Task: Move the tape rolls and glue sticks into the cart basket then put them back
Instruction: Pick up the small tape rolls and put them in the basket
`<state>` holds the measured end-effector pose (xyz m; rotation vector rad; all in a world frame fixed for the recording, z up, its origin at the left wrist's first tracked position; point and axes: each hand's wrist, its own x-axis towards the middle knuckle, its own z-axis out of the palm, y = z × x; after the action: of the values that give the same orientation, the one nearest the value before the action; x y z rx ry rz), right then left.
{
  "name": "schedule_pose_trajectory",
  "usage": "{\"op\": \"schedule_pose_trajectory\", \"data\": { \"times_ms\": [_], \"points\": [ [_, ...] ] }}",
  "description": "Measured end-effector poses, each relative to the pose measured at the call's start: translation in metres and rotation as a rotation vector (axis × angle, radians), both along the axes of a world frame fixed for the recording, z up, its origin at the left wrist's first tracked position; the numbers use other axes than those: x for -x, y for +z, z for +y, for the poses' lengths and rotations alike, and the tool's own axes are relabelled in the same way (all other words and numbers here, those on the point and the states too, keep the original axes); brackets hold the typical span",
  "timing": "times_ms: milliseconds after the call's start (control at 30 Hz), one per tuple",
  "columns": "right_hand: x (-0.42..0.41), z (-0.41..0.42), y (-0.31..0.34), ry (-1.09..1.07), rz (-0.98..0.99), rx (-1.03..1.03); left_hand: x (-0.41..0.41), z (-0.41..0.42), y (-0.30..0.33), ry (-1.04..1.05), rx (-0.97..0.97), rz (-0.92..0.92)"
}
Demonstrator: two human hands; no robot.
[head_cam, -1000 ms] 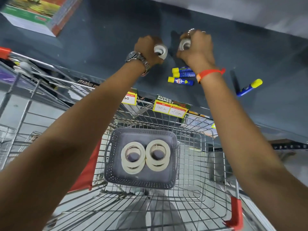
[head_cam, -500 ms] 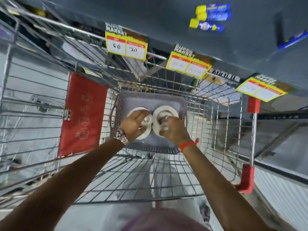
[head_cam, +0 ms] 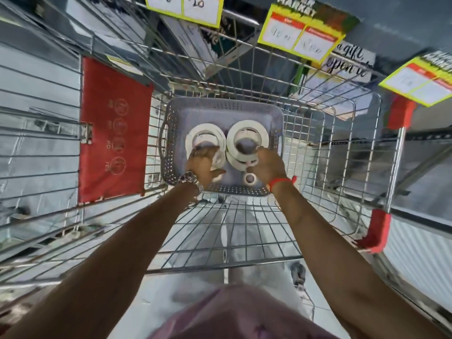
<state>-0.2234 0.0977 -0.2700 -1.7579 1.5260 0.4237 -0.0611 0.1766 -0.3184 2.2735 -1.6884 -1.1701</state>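
Note:
A grey perforated basket sits in the wire cart. In it lie two stacks of large white tape rolls, one on the left and one on the right. My left hand is down in the basket over the near edge of the left stack, fingers curled on a small white tape roll that is mostly hidden. My right hand rests by the right stack with nothing in it. A small tape roll lies loose on the basket floor just left of that hand. No glue sticks are in view.
The wire cart surrounds the basket, with a red flap on the left and red corner guards on the right. Yellow price tags hang on the shelf edge above the cart's far end.
The view has dropped from the shelf into the cart. Both hands carried small tape rolls down to the basket. The right hand's roll now lies loose in it.

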Motion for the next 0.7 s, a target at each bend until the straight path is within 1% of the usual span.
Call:
{"op": "schedule_pose_trajectory", "data": {
  "times_ms": [67, 200, 300, 367, 433, 500, 633, 700],
  "points": [
    [-0.001, -0.004, 0.001, -0.025, 0.005, 0.037, -0.004, -0.005, 0.000, 0.009, 0.043, -0.021],
    [0.002, -0.007, 0.007, -0.094, 0.003, 0.073, -0.011, -0.009, 0.006, 0.052, 0.029, -0.022],
    [0.004, -0.006, 0.020, -0.120, -0.001, 0.077, -0.016, -0.006, 0.016, 0.012, 0.045, -0.051],
    [0.006, -0.004, 0.031, -0.124, -0.045, 0.099, -0.017, -0.003, 0.022, -0.008, 0.032, -0.070],
    [0.007, -0.005, 0.048, -0.117, -0.101, 0.149, -0.014, -0.005, 0.037, -0.067, 0.063, -0.059],
    [0.006, -0.014, 0.071, -0.108, -0.155, 0.228, -0.009, -0.015, 0.064, -0.173, 0.188, -0.036],
    [0.008, -0.047, 0.137, -0.218, -0.330, 0.458, 0.003, -0.065, 0.146, -0.341, 0.731, 0.027],
    [0.011, -0.072, 0.168, -0.266, -0.360, 0.608, 0.007, -0.104, 0.186, -0.376, 0.915, 0.006]
  ]
}}
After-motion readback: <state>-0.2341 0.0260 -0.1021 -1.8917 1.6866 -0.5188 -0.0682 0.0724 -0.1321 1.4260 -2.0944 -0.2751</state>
